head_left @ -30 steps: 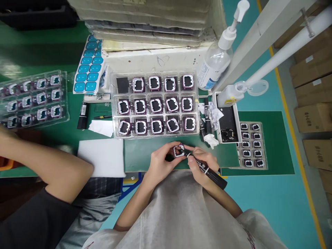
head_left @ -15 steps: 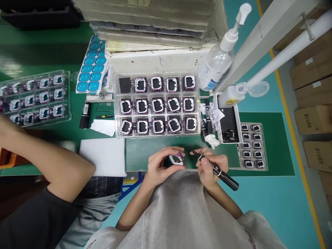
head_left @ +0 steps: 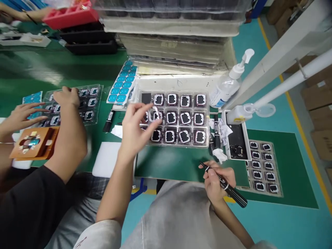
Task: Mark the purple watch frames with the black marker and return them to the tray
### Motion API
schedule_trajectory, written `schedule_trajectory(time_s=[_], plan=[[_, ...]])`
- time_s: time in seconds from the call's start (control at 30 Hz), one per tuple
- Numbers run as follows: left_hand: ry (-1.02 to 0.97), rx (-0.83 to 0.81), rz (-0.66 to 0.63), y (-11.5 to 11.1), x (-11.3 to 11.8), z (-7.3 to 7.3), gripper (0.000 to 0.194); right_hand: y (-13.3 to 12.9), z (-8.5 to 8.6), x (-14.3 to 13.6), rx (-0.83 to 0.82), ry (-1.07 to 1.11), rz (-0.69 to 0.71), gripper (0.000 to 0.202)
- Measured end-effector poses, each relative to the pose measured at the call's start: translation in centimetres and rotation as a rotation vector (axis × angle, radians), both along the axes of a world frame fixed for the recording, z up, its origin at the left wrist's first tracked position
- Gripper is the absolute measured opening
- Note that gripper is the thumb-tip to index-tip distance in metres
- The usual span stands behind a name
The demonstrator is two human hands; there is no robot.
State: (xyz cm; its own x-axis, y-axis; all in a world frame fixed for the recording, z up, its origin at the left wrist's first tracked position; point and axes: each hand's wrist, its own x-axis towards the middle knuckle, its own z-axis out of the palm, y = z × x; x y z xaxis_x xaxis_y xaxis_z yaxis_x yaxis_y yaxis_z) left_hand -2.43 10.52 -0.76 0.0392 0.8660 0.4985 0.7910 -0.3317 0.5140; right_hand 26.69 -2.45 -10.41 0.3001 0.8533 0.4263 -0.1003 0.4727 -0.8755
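Observation:
My left hand (head_left: pixel 135 129) is over the left part of a clear plastic tray (head_left: pixel 178 144), thumb and fingers closed around a small watch case (head_left: pixel 155 113) with a white rounded frame. The case is slightly blurred and overlaps those lying in the tray. Several similar dark cases with white frames sit in the tray's compartments, and a black square pad (head_left: pixel 146 98) fills the far left one. Low at the right, my right hand (head_left: pixel 217 178) grips an uncapped black marker (head_left: pixel 233 194), its tip pointing up and left over the green mat.
Beside the tray stand a pump bottle (head_left: pixel 226 84) and an open box (head_left: pixel 236 138) with a squeeze bottle. Stacked trays (head_left: pixel 176 52) rise behind. On the left, a co-worker's hands (head_left: pixel 66 97) are at another tray, near an orange fixture (head_left: pixel 35 141). A white foam sheet (head_left: pixel 105 159) lies nearby.
My left hand has moved forward and left from near my lap to the tray, carrying the watch case. My right hand still holds the marker. The view has shifted, showing the co-worker's hands.

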Motion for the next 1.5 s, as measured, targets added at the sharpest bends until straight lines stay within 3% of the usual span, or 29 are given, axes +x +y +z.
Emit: schedule_trajectory(time_s=[0.13,0.23,0.33,0.5,0.63,0.77,0.83,0.93,1.07,1.17,1.23,1.33,1.4,1.5], plan=[[0.168,-0.086,0.109,6.4,-3.6,-0.3,0.049,0.0,0.0,0.0,-0.012,0.000,0.002,0.017],[0.248,-0.208,0.071,8.7,-4.7,-0.5,0.038,0.0,0.0,0.0,-0.014,0.014,0.004,0.017],[0.241,-0.199,0.072,9.0,-4.1,0.0,0.031,0.0,0.1,0.0,-0.026,0.016,0.008,0.019],[0.282,-0.247,-0.001,9.0,-0.6,0.6,0.027,0.1,0.0,-0.1,-0.038,-0.006,0.003,0.017],[0.126,-0.370,0.013,10.0,1.3,0.2,0.031,0.2,0.1,-0.3,-0.045,0.010,0.003,0.017],[0.022,-0.350,0.040,10.1,1.4,0.3,0.024,0.2,0.3,-0.3,-0.050,0.020,0.005,0.017],[-0.086,-0.304,0.029,9.3,1.3,0.6,0.020,0.2,0.5,-0.3,-0.041,0.020,0.013,0.017],[-0.445,-0.281,-0.024,6.9,1.4,0.9,0.023,0.2,0.6,-0.3,-0.037,0.027,0.020,0.017],[-1.009,-0.364,-0.076,1.4,3.2,0.4,0.035,0.1,0.4,-0.2,-0.057,0.041,0.015,0.017],[-1.263,-0.486,-0.057,-3.3,5.6,-0.8,0.053,0.0,0.4,-0.2,-0.071,0.046,0.023,0.016],[-1.342,-0.596,-0.052,-6.1,7.2,-1.7,0.066,0.1,0.5,-0.2,-0.076,0.041,0.022,0.016],[-1.364,-0.691,-0.071,-9.2,8.8,-2.9,0.056,0.1,0.6,-0.3,-0.085,0.030,0.004,0.017],[-1.318,-0.715,-0.101,-10.5,9.3,-3.5,0.052,0.2,0.6,-0.4,-0.086,0.029,0.001,0.017],[-1.195,-0.714,-0.123,-11.7,9.8,-4.3,0.060,0.2,0.6,-0.4,-0.085,0.015,0.006,0.016]])
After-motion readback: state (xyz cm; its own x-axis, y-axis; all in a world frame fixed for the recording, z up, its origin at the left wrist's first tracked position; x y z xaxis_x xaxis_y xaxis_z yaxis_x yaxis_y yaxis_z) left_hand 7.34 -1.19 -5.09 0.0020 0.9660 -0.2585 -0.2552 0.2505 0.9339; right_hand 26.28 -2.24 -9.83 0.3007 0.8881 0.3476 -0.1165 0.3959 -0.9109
